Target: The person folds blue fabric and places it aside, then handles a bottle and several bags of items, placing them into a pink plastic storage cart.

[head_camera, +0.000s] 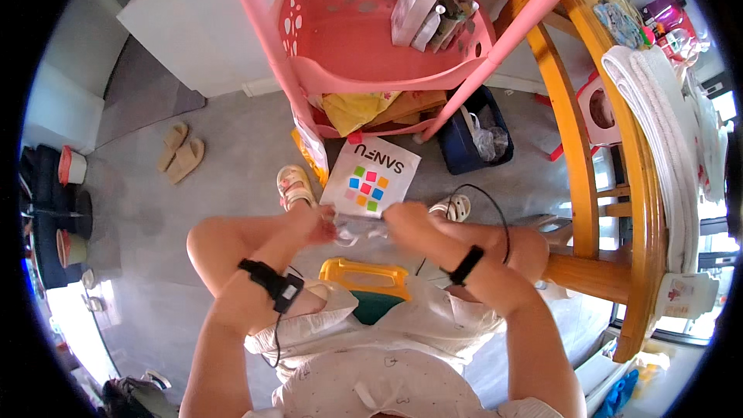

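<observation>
A white bag [348,197] with printed writing and a block of coloured squares is stretched out between my knees, above the floor. Its opening and pale strap-like handles [348,238] face me. My left hand [322,225] is at the near left corner, fingers closed on the edge and partly blurred. At the near right corner my right hand [405,222] is curled into a fist on the bag's edge. Both wrists wear black straps, with a cable at each side. Whether anything is inside the bag cannot be seen.
A pink plastic rack [360,52] stands ahead, holding boxes and packets. Beside its foot is a dark blue bin [476,157] containing clear plastic. A yellow-framed stool [365,273] is under me. Wooden furniture [572,145] rises on the right; beige slippers [181,154] lie left.
</observation>
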Demonstrator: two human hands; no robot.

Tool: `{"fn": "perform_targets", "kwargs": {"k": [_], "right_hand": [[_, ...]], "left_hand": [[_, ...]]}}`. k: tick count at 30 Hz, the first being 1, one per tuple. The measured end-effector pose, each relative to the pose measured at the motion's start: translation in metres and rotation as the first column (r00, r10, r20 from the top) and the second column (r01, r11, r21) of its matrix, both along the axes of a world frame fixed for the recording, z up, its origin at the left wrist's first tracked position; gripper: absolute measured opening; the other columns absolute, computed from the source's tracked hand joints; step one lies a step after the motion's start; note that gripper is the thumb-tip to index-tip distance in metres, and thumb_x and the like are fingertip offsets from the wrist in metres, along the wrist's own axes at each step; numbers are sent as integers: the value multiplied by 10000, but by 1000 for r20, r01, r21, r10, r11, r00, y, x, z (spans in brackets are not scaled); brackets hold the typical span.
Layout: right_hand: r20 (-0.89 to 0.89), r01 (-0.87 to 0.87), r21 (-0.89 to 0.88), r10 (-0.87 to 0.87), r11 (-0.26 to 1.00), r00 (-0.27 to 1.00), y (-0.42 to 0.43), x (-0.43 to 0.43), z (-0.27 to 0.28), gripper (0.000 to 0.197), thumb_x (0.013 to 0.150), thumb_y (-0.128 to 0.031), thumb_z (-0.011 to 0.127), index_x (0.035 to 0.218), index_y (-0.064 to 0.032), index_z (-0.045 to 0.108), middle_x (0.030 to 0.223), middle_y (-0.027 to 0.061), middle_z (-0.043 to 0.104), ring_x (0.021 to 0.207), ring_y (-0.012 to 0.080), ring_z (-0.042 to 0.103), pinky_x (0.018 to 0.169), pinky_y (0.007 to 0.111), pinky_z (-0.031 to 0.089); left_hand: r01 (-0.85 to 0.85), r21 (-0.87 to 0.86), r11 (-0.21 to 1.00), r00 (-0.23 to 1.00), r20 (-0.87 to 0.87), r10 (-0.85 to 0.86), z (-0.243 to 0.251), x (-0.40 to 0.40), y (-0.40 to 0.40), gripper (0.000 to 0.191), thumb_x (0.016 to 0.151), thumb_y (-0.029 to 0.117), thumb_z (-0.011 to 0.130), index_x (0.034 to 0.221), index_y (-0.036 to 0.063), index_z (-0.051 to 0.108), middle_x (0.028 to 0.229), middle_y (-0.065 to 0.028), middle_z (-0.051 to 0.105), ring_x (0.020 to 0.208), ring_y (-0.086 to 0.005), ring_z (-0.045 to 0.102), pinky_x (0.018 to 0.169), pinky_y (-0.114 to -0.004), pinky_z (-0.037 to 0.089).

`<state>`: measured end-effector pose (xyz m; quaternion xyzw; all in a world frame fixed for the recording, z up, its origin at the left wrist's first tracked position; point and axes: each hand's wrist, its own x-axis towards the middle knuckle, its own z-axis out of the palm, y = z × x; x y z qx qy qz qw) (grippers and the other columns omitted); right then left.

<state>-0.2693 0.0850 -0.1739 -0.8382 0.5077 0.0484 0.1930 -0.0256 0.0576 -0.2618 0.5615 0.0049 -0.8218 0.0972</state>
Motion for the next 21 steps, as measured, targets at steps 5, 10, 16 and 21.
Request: {"fn": "perform_targets", "kwargs": {"k": [5,10,16,21], "right_hand": [[51,50,-344,-35,938,998,-56,-36,131,216,643,18,510,805,-68,622,812,119,614,760,311,586,657,417,469],[144,70,-671,37,738,989,-96,-45,244,172,684,-42,531,832,-78,610,808,99,599,779,317,579,645,390,466],[223,303,-772,-208,558,952,-166,-54,248,177,761,-160,559,869,-36,623,821,194,604,802,370,574,722,415,458],[177,291,-758,-244,584,953,-197,-20,198,185,724,-125,549,883,-53,611,837,151,615,785,339,590,707,432,467]], "left_hand": [[403,-908,117,914,392,-104,167,6,-1,368,684,-20,526,1047,4,474,964,-93,512,857,-160,527,779,-287,431],[305,-948,-90,947,312,-71,189,-18,-19,447,692,-31,514,1133,13,456,1044,-72,515,906,-137,520,816,-250,413],[-3,-970,245,968,-65,-244,149,-85,-58,293,798,53,501,1086,4,476,937,-82,574,851,-136,554,740,-263,444],[5,-993,122,959,-30,-283,140,-115,-67,286,802,114,502,1059,-12,484,811,-123,603,772,-192,587,689,-297,456]]}}
